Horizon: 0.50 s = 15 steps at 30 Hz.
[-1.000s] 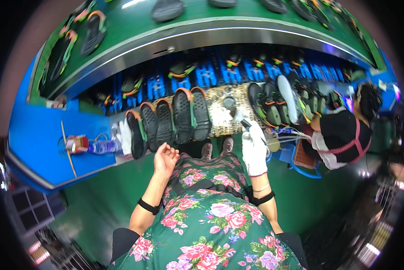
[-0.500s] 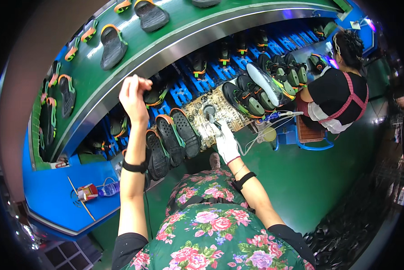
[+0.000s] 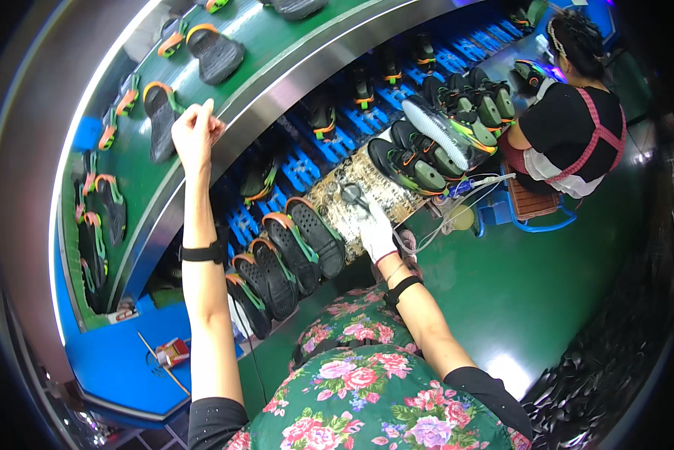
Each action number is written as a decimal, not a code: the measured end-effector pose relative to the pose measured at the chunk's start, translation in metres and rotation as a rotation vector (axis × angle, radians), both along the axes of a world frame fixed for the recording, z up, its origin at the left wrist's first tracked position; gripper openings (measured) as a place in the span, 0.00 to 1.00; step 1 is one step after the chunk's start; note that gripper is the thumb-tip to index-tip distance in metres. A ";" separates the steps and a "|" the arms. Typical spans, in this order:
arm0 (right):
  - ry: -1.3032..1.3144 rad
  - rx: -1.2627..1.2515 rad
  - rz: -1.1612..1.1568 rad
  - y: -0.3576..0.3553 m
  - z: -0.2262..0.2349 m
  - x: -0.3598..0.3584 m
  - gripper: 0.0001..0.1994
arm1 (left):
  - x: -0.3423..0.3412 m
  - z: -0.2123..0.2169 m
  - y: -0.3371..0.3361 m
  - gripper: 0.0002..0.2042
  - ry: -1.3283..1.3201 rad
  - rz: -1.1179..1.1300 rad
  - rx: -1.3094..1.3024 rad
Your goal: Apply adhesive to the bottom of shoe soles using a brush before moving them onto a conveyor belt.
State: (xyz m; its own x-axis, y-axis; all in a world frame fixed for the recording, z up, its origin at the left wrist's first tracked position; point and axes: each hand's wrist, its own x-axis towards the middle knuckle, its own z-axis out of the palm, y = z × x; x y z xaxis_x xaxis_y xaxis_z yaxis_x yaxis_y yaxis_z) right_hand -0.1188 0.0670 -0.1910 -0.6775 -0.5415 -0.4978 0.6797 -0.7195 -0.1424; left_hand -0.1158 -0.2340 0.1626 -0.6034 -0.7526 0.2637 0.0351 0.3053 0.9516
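My left hand [image 3: 196,135] is raised at the metal edge of the green conveyor belt, its bare fingers curled in. Whatever they hold, if anything, is hidden. Right beside it on the belt lies a black sole [image 3: 161,129] with an orange and green strap. My right hand [image 3: 376,231], in a white glove, is closed around the handle of a dark grey round-headed tool [image 3: 353,195]. This tool is over the worn, stained work board [image 3: 393,201]; its exact kind is unclear. Black perforated clogs [image 3: 314,238] with orange and green straps stand in a row left of that hand.
Black and olive shoes [image 3: 419,169] crowd the board's right end, near a seated co-worker [image 3: 577,135]. Blue racks [image 3: 301,169] holding shoes run beneath the metal rail [image 3: 277,97]. White tubes [image 3: 457,214] hang beside the board. A blue table [image 3: 119,367] stands at lower left.
My left hand has moved left and up, from above the racked shoes to the belt's edge. My right hand stays near the board with the tool. The whole view has turned slightly.
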 end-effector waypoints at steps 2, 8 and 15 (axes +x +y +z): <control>0.168 0.085 0.043 -0.003 -0.007 0.006 0.16 | 0.001 -0.002 -0.002 0.18 -0.027 0.028 -0.023; 0.389 0.392 0.183 -0.015 -0.017 0.019 0.14 | 0.020 -0.006 -0.011 0.18 -0.022 -0.009 -0.054; 0.283 0.340 -0.012 -0.021 -0.030 0.011 0.08 | 0.003 -0.007 -0.004 0.19 -0.026 -0.015 -0.081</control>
State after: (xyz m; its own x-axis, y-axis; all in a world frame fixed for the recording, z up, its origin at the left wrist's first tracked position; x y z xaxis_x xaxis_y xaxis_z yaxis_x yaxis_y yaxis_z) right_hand -0.1075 0.0456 -0.2209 -0.8182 -0.3703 -0.4398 0.5715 -0.6074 -0.5518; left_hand -0.1128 -0.2381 0.1558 -0.6221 -0.7199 0.3079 0.0162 0.3813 0.9243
